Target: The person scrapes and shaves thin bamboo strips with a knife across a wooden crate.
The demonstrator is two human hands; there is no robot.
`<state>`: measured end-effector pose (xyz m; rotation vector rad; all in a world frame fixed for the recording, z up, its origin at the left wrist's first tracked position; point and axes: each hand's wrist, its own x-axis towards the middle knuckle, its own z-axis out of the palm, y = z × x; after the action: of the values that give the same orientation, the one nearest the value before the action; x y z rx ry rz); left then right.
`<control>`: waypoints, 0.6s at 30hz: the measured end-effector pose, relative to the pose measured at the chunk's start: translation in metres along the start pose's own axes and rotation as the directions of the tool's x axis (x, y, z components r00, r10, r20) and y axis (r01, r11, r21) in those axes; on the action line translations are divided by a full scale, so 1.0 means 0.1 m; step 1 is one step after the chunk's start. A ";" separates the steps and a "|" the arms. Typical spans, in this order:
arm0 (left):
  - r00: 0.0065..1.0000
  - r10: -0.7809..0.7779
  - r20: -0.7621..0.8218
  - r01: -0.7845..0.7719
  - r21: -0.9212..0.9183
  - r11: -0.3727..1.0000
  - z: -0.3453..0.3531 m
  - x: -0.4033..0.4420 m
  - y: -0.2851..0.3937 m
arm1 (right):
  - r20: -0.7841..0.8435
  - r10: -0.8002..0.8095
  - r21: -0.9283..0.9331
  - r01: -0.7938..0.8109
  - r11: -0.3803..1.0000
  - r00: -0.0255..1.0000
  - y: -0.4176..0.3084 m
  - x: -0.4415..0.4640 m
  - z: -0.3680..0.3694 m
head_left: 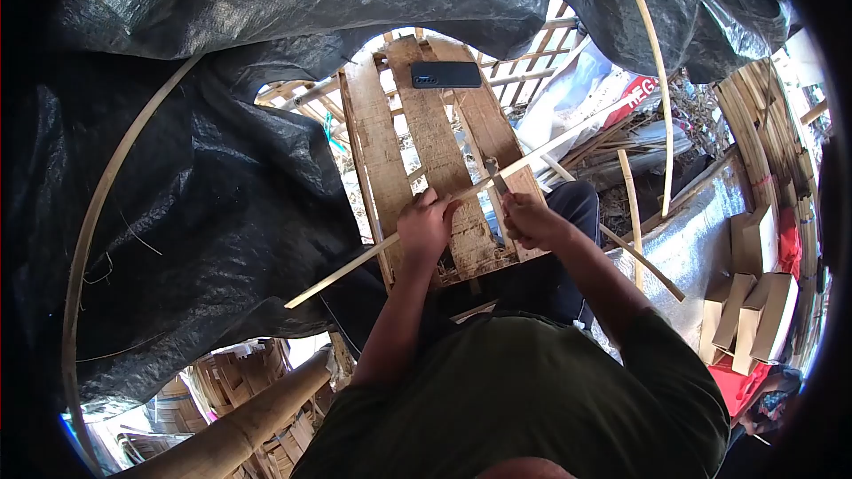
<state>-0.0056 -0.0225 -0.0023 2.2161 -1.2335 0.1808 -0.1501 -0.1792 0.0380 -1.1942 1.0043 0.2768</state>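
Note:
A long, pale bamboo strip (347,270) lies slantwise across the slatted wooden bench (432,124) in front of me. My left hand (426,223) is closed around the strip, pressing it near the bench's middle. My right hand (529,220) grips a small knife (498,179), its handle hidden in the fist. The blade crosses the strip a little to the right of my left hand and seems to touch it. On the bench's far end rests a dark phone (445,74), beyond both hands.
Black plastic sheeting (204,204) hangs at the left and overhead. A curved strip (655,44) dangles at the right. Cardboard boxes (754,315) stand at the lower right near bundled bamboo (754,133). A thick bamboo pole (240,421) runs along the lower left.

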 end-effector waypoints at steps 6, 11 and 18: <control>0.999 0.015 -0.046 -0.014 0.017 1.000 0.01 0.00 -0.01 | -0.042 -0.078 0.206 0.085 0.975 0.996 0.06 0.13 -0.05; 0.995 0.037 -0.088 -0.038 -0.017 0.999 0.07 -0.01 -0.05 | -0.366 -0.184 0.309 0.305 0.901 0.912 -0.27 0.01 -0.32; 0.999 -0.003 0.032 0.002 0.018 1.000 0.01 0.00 -0.02 | -0.085 -0.109 0.278 0.129 0.952 0.990 -0.21 -0.02 -0.22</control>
<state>-0.0037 -0.0220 -0.0040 2.2442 -1.2509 0.1571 -0.1486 -0.2056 0.0526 -1.0026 0.9899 -0.0052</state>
